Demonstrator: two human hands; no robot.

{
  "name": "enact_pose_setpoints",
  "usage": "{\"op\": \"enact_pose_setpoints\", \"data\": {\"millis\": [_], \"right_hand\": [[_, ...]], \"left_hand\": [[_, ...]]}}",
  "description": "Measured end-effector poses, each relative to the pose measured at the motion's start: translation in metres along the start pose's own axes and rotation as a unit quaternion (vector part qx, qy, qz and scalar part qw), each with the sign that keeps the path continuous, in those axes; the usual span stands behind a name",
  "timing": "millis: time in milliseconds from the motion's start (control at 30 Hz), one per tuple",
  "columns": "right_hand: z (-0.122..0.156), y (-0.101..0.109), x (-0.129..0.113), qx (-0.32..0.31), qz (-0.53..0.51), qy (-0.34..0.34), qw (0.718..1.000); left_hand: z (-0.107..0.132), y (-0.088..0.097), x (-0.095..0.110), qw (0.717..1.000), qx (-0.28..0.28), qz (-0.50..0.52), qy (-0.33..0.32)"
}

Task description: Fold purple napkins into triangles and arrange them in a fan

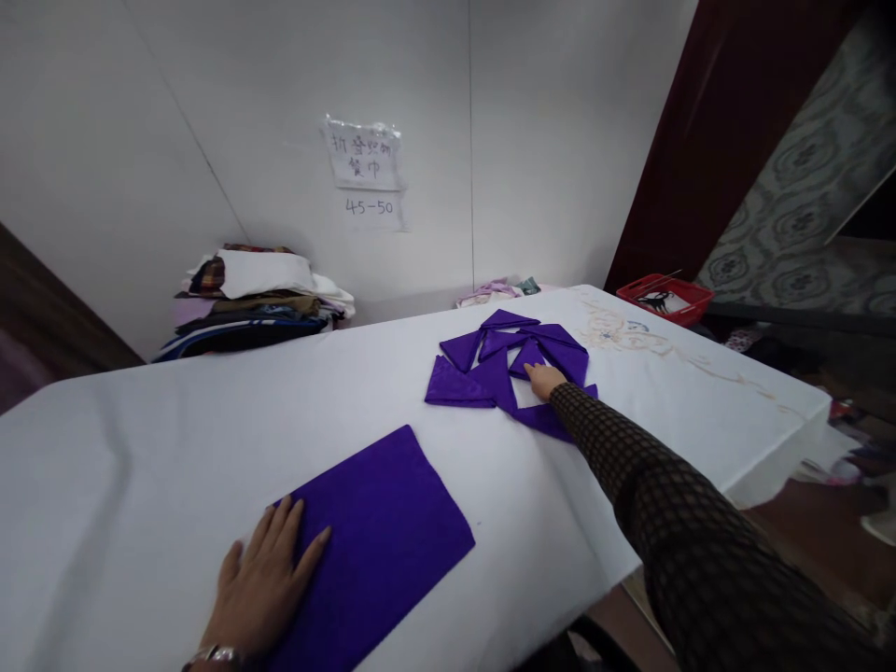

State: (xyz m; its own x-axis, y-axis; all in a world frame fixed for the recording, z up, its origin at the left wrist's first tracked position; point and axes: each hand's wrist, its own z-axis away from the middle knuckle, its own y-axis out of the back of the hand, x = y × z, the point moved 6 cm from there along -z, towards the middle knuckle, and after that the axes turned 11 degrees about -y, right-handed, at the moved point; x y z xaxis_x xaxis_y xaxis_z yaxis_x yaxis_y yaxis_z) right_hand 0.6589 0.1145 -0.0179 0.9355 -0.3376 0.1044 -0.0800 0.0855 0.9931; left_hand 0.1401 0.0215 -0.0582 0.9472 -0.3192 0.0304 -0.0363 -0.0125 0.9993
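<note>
A purple cloth napkin (392, 541), folded into a flat rectangle, lies on the white-covered table at the front. My left hand (262, 579) rests flat on its left edge, fingers spread. Farther off to the right, several purple napkins (462, 383) folded into pointed shapes lie in a rough ring. My right hand (544, 380) reaches into that ring, its fingers drawn together at the edge of a small triangular folded napkin (528, 357). The wrist and dark netted sleeve cover part of the ring's right side.
A pile of folded clothes (259, 299) stands at the back left against the wall, under a paper sign (364, 173). Some pale cloth (486, 292) lies at the far edge. A red basket (668, 297) stands beyond the right corner, near embroidery on the tablecloth (392, 373).
</note>
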Motion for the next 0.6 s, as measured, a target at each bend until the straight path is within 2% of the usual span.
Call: {"op": "enact_pose_setpoints", "data": {"millis": [100,333,500,600], "right_hand": [[0.007,-0.003,-0.003,-0.001,-0.004,0.013,1.000],[0.012,-0.006,-0.006,-0.001,-0.011,0.010,1.000],[0.018,0.014,-0.009,0.017,-0.026,0.008,0.999],[0.037,0.027,-0.026,0.051,-0.039,0.028,0.998]], "left_hand": [[0.000,-0.002,0.002,0.999,-0.025,-0.032,-0.015],[-0.001,-0.002,0.002,1.000,-0.018,-0.024,-0.005],[-0.001,-0.001,0.003,0.999,-0.020,-0.031,-0.015],[-0.002,-0.006,0.000,0.998,-0.036,-0.050,-0.030]]}}
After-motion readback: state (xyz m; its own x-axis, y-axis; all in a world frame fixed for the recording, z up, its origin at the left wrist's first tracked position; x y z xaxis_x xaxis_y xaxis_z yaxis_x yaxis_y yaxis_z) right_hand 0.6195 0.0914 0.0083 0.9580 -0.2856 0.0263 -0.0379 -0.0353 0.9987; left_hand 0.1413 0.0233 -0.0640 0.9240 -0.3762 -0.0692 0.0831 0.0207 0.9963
